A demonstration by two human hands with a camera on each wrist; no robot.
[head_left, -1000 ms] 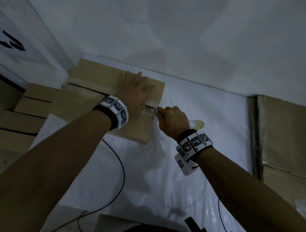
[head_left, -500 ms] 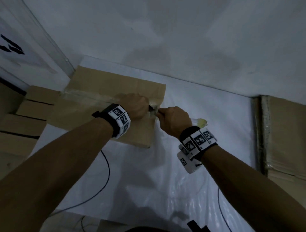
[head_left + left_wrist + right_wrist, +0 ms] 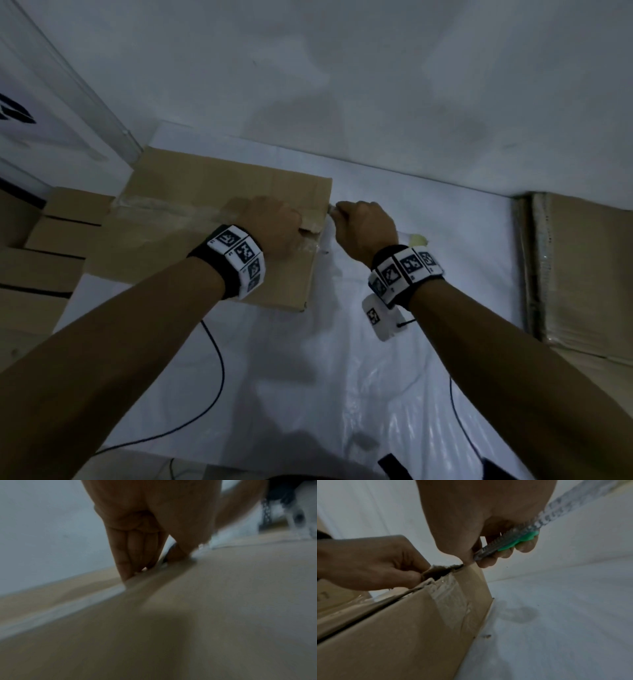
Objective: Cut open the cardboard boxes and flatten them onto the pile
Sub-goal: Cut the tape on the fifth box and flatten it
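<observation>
A cardboard box (image 3: pixel 219 219) lies on a white plastic sheet (image 3: pixel 411 308) by the wall. The left hand (image 3: pixel 274 222) pinches a torn flap (image 3: pixel 435 572) at the box's taped right edge. The right hand (image 3: pixel 363 226) grips a green-handled knife (image 3: pixel 508 543), its tip at the tear.

The left hand (image 3: pixel 274 226), laid flat on top of the cardboard box (image 3: pixel 212 192) a second ago, has been curled, and the torn edge of a flap (image 3: pixel 436 570) at the right end of the taped seam is now pinched and lifted. The right hand (image 3: pixel 363 229) with the utility knife (image 3: pixel 505 543) has been drawn slightly right, its tip now at the box's right edge. The box is seen shifted a little nearer.
</observation>
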